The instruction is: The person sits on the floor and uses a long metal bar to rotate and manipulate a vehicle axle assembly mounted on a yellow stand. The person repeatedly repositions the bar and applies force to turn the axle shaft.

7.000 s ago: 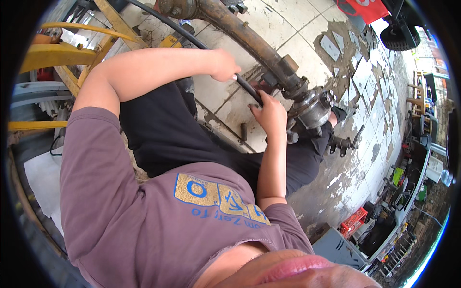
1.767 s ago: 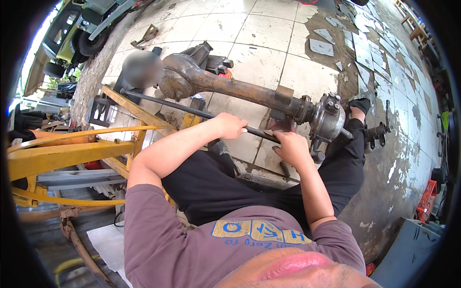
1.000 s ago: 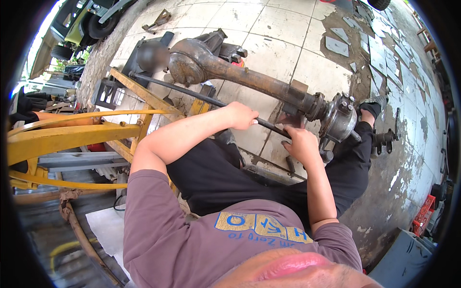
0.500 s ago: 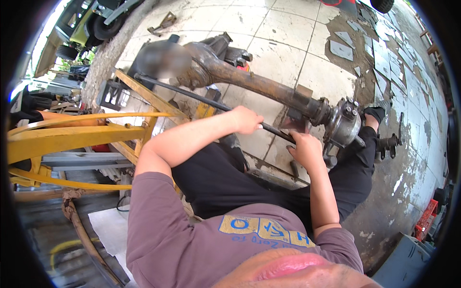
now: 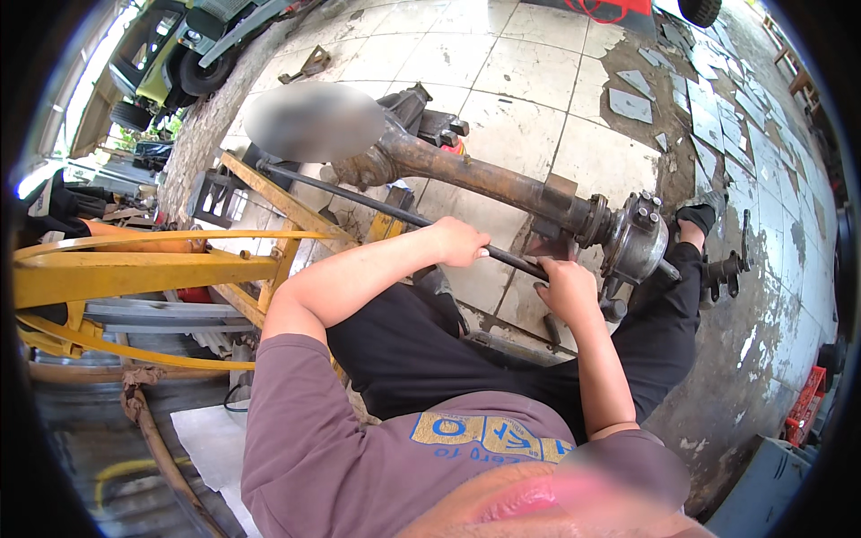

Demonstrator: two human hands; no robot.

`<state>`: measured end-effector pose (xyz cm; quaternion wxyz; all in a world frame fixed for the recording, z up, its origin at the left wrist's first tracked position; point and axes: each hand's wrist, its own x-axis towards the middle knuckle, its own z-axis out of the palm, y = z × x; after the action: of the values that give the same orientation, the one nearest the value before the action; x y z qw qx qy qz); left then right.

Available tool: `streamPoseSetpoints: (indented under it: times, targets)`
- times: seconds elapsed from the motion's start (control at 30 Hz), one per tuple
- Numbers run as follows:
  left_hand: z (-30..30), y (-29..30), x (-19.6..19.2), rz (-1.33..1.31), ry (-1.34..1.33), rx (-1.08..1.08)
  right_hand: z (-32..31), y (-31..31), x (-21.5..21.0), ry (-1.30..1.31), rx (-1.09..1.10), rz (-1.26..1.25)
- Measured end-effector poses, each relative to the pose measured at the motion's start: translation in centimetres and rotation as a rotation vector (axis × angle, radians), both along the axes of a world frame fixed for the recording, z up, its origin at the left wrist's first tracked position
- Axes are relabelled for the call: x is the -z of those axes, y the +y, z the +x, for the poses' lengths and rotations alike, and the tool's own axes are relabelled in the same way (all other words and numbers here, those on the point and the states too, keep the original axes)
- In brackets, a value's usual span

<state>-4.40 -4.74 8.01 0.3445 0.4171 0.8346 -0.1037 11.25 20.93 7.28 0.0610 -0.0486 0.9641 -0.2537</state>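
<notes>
A long, thin dark metal rod [image 5: 359, 198] lies slantwise before me, its far left end beside the yellow frame. My left hand [image 5: 459, 242] is closed around the rod near its middle. Farther right, my right hand [image 5: 567, 289] grips it close to its right end, the fingers wrapped over the top. Just beyond the rod rests a rusty axle housing [image 5: 484, 175]. A round, bolted silver-grey knuckle [image 5: 635, 242] forms its right end, close to my right hand. The housing's left end is partly hidden by a blurred patch.
A yellow metal frame [image 5: 152, 269] with curved bars stands close on my left. Broken tiles [image 5: 630, 106] lie at the far right on the tiled floor [image 5: 529, 76]. A metal bracket [image 5: 725, 264] is beside my right foot. A vehicle [image 5: 170, 54] stands at the far left.
Both hands keep their hold on the rod, with little movement along it. The whole view has shifted slightly, so the axle housing and frame appear a little lower.
</notes>
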Motion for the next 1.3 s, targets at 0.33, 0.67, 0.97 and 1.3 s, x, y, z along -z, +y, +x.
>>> streamPoseSetpoints:
  times: [0.33,0.67,0.97,1.3]
  targets:
    - [0.0,0.0,0.9,0.051,0.008,0.011,-0.7,0.1,2.9,-0.114,-0.006,0.173]
    - [-0.6,-1.5,1.4,0.037,0.017,-0.021,-0.7,-1.2,0.0,0.034,-0.018,0.006]
    - [-0.4,-0.8,1.1,0.048,0.005,-0.020,-0.2,1.2,1.5,0.102,0.038,-0.184]
    - [-0.4,0.1,-0.6,0.028,-0.015,-0.023,1.4,-2.1,3.1,0.346,-0.014,0.201]
